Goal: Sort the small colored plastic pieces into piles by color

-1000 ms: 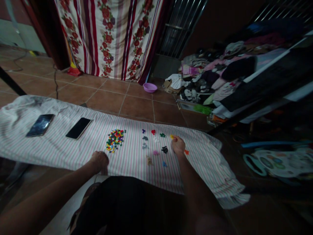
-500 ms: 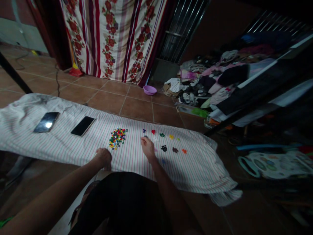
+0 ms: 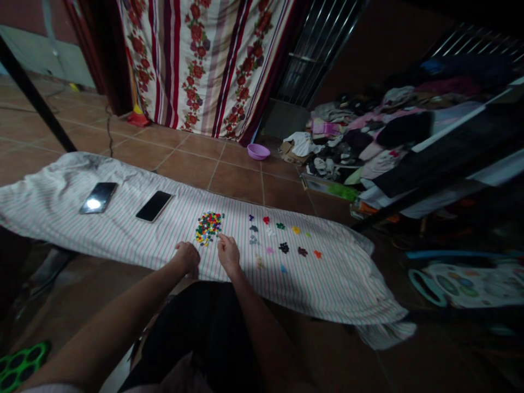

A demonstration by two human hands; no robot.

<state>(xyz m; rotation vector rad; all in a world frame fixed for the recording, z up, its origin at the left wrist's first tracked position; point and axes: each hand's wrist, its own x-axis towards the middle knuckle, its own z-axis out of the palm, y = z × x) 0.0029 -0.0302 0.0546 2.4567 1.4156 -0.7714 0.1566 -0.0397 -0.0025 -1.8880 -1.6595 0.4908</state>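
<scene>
A pile of small multicoloured pieces [image 3: 209, 226], perhaps beads, lies on the striped cloth [image 3: 327, 284]. At the pile's lower right edge is my right hand [image 3: 228, 254], fingers bent together; any piece in them is too small to see. My left hand [image 3: 189, 258] rests curled on the cloth just below and left of the pile, its palm hidden. Right of my hands, pieces sit in small groups by colour, among them red [image 3: 266, 220], green [image 3: 280, 225], yellow [image 3: 295, 230], black [image 3: 284, 248], brown [image 3: 302, 251], orange [image 3: 317, 254], grey [image 3: 254, 239] and blue [image 3: 284, 269].
Two phones, one dark [image 3: 154, 206] and one reflecting light [image 3: 99, 197], lie at the left of the cloth. Beyond are a purple basin [image 3: 258, 152] on the tiled floor, a floral curtain [image 3: 196, 65] and a heap of clothes [image 3: 360, 131].
My right hand has moved left, from the grey groups to the pile's edge. My left hand stays curled beside the pile. The view has shifted slightly.
</scene>
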